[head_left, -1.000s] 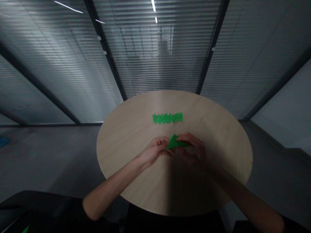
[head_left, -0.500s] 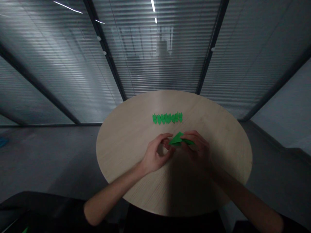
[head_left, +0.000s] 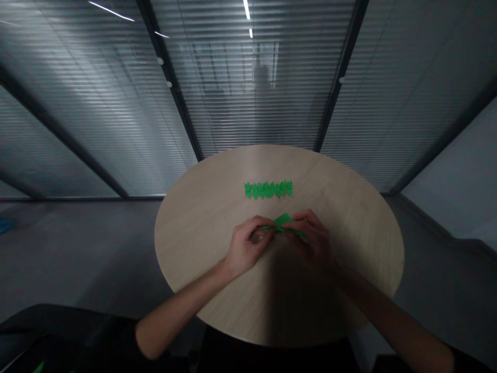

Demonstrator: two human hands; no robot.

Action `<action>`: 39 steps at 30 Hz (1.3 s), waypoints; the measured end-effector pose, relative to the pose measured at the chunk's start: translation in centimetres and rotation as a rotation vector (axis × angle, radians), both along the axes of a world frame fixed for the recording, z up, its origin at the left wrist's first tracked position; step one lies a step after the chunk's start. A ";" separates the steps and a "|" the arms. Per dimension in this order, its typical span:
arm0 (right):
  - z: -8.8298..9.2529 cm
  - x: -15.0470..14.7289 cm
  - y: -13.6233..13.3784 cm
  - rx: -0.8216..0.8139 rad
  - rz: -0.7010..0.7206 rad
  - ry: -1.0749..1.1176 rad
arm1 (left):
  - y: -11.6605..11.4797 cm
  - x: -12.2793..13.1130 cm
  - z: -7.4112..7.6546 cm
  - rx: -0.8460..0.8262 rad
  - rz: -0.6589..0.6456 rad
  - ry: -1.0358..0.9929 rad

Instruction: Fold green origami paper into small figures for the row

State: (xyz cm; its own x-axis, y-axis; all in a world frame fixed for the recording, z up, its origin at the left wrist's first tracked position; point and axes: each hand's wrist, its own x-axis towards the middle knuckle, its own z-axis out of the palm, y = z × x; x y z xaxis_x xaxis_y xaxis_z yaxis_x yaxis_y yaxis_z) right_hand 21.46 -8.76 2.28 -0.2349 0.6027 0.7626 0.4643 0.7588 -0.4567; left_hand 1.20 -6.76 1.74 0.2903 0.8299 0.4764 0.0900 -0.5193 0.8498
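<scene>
A folded sheet of green paper (head_left: 283,220) is held between my two hands above the round wooden table (head_left: 194,217). My left hand (head_left: 250,241) pinches its left corner between thumb and fingers. On the other side, my right hand (head_left: 312,235) grips the right part, with fingers lying across its front. Some of the folds are hidden behind my fingers. Beyond the paper, a row of several small folded green paper pieces (head_left: 268,189) sits on the tabletop, apart from both hands.
Glass partitions with horizontal blinds (head_left: 256,114) rise behind the table. Grey floor (head_left: 97,248) surrounds it, with a blue item (head_left: 5,225) at the far left. A pale wall (head_left: 458,176) stands on the right.
My left hand has closed its fingers on the left corner of the green paper, where before they were apart around it. The paper's raised flap looks flatter and wider now.
</scene>
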 end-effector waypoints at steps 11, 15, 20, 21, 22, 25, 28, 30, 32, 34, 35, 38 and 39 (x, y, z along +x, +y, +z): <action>0.1 -0.3 0.6 -0.098 0.019 0.172 | 0.2 0.1 0.2 0.001 -0.017 -0.025; 0.2 -0.4 0.5 -0.138 0.026 0.240 | 0.0 0.2 0.3 -0.002 -0.029 -0.030; 0.4 -0.4 0.4 -0.202 0.067 0.242 | -0.2 0.2 0.5 -0.045 -0.006 -0.080; 0.4 -0.3 0.4 -0.200 0.073 0.240 | -0.1 0.2 0.5 -0.057 -0.001 -0.097; 0.4 -0.3 0.5 -0.192 0.076 0.237 | -0.1 0.2 0.5 -0.066 0.000 -0.112; 0.4 -0.2 0.5 -0.158 0.082 0.224 | -0.1 0.3 0.5 -0.080 -0.009 -0.142; 0.4 -0.1 0.6 -0.120 0.060 0.214 | 0.0 0.4 0.4 -0.090 -0.023 -0.142; 0.2 -0.1 0.6 -0.104 0.039 0.189 | 0.0 0.4 0.4 -0.107 -0.039 -0.138; 0.1 0.0 0.7 -0.104 0.033 0.166 | 0.0 0.5 0.5 -0.144 -0.061 -0.145; 0.0 0.1 0.7 -0.113 0.033 0.168 | 0.0 0.5 0.6 -0.183 -0.078 -0.161; 0.0 0.1 0.7 -0.113 0.031 0.171 | 0.0 0.5 0.7 -0.196 -0.081 -0.171; 0.1 0.1 0.7 -0.109 0.008 0.180 | 0.1 0.5 0.7 -0.202 -0.084 -0.200; 0.1 0.1 0.7 -0.113 0.003 0.186 | 0.1 0.5 0.7 -0.200 -0.084 -0.205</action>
State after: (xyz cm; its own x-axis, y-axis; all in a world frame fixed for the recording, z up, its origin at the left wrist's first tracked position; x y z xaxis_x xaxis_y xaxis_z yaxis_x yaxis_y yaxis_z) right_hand 21.54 -8.03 2.42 -0.0986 0.6863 0.7206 0.3620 0.6992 -0.6165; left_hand 1.71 -6.68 2.46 0.2768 0.8901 0.3620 -0.1309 -0.3383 0.9319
